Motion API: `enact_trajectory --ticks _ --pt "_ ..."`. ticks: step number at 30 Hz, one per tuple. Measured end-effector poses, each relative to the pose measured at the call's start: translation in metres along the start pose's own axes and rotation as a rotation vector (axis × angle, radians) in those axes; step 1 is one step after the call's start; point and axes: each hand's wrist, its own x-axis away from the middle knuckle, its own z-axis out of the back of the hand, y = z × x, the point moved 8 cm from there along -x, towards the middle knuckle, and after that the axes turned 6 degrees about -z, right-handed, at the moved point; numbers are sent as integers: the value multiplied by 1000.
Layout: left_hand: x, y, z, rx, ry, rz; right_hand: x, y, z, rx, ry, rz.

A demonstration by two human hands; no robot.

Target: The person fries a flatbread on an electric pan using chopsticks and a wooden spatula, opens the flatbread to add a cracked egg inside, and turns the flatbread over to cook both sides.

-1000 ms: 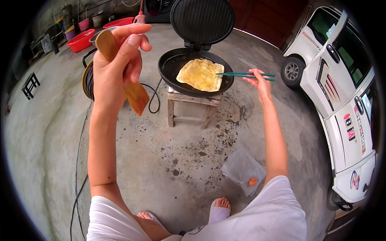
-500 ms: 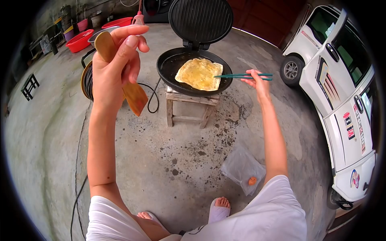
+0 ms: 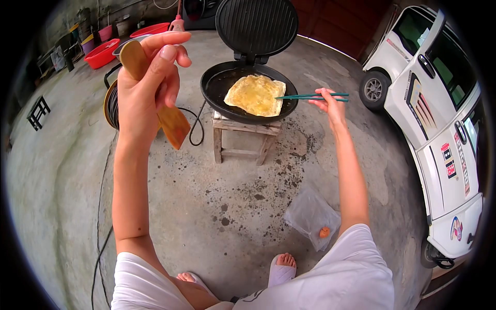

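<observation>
A square, yellow-topped flatbread [image 3: 254, 95] lies in the round black pan [image 3: 217, 97], whose ridged lid [image 3: 257, 26] stands raised behind it. The pan rests on a small wooden stool [image 3: 247, 125]. My right hand [image 3: 330, 105] holds green chopsticks [image 3: 305, 96], their tips touching the bread's right edge. On the left, my left hand [image 3: 155, 77] is raised, its fingers curled round a wooden spatula [image 3: 174, 125]; the spatula's wider end points down, left of the pan and apart from it.
A clear plastic bag [image 3: 308, 214] with an orange-brown item [image 3: 324, 232] lies on the floor before my feet. Behind my left hand is a cable reel [image 3: 111, 106]. Red basins [image 3: 102, 53] stand at back left, a small black stool [image 3: 38, 112] left, a white vehicle [image 3: 418, 103] right.
</observation>
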Motion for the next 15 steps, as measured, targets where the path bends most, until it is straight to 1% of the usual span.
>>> enact_trajectory --ticks 4,10,15 --pt "0 0 3 -9 7 1 -3 -1 4 -41 7 3" --pt "0 0 0 5 1 -4 2 1 -2 -10 27 -5" --pt "0 1 0 -25 13 4 5 -2 -5 -16 -19 -2"
